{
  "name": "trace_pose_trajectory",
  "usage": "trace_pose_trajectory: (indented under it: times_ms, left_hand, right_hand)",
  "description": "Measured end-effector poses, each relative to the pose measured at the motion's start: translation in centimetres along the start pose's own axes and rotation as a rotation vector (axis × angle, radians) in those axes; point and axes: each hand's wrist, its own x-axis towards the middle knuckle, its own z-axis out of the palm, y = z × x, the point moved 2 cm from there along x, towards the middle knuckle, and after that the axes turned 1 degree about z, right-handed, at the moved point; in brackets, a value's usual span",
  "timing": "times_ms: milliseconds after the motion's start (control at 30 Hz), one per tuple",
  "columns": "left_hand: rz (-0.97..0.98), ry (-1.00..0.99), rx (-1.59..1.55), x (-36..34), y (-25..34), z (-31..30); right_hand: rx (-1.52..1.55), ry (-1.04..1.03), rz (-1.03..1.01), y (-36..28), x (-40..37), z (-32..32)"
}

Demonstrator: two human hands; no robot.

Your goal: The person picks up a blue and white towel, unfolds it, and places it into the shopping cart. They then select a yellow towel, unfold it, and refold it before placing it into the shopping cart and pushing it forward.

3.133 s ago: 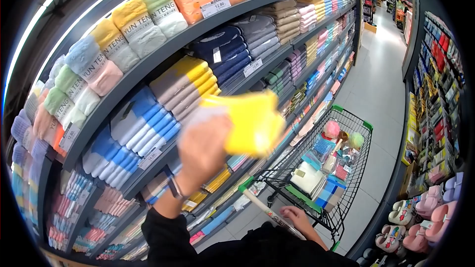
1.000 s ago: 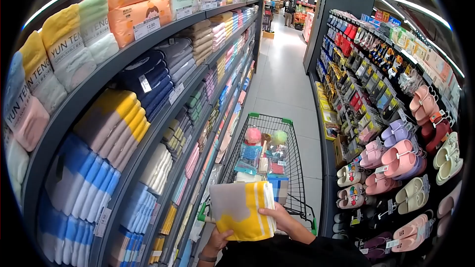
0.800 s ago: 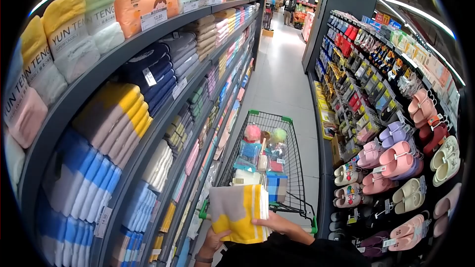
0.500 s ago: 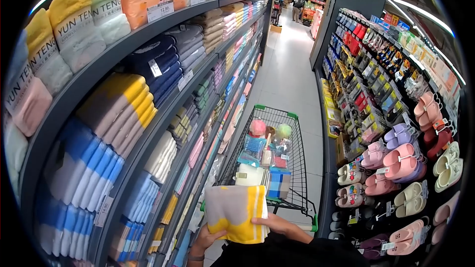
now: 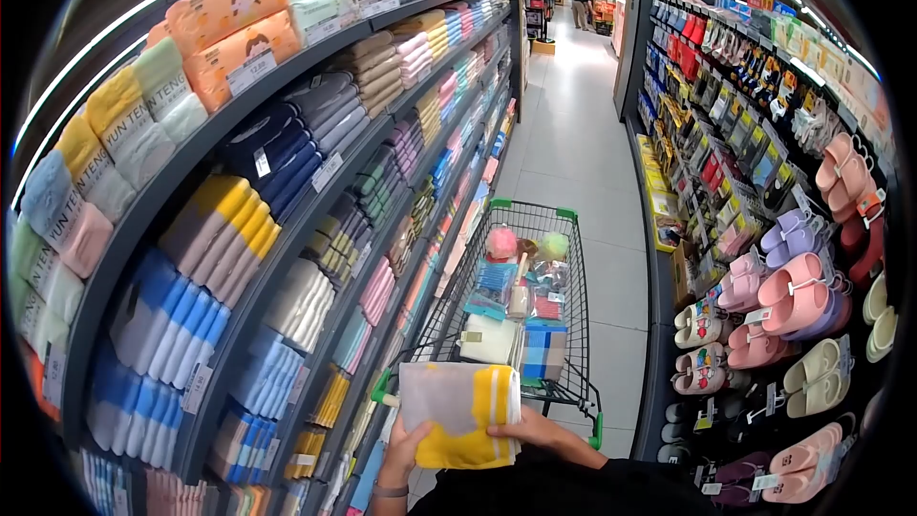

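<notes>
A folded grey and yellow towel (image 5: 449,401) with white stripes is held in front of me at the near end of the shopping cart (image 5: 585,344). My left hand (image 5: 405,441) grips its left lower edge, thumb on top. On the right edge, my right hand (image 5: 531,430) pinches it with the thumb over the yellow part. Inside the cart lie a folded white towel (image 5: 489,336), a blue and brown checked towel (image 5: 544,349), a pink puff (image 5: 501,243), a pale green puff (image 5: 553,247) and several packaged items.
To the left run shelves of folded towels, with grey and yellow ones (image 5: 220,234) and blue ones (image 5: 172,325). Slippers (image 5: 798,294) and socks hang on the right rack. A tiled aisle (image 5: 573,153) stretches ahead, with a person (image 5: 580,5) far off.
My view has shifted slightly, showing more of the lower left shelves. The towel lies flatter and more squared between my hands, which both still hold it.
</notes>
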Motion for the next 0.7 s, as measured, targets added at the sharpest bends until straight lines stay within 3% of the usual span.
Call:
trace_pose_trajectory:
  times_ms: [200, 400, 600, 700]
  left_hand:
    - [0.000, -0.033, 0.141, -2.8, -1.3, 4.4]
    - [-0.025, -0.076, 0.249, -6.3, -4.7, 7.5]
    - [-0.028, 0.208, 0.247, -7.5, -7.6, 10.3]
    - [-0.132, 0.282, 0.115, -8.2, -9.4, 9.3]
  right_hand:
    - [0.287, -0.048, -0.028, 1.5, -3.7, -3.5]
    - [0.453, 0.062, 0.100, 4.0, -5.4, -6.3]
    - [0.478, 0.160, 0.148, 5.8, -6.3, -7.1]
    - [0.469, 0.169, 0.108, 5.6, -7.0, -6.3]
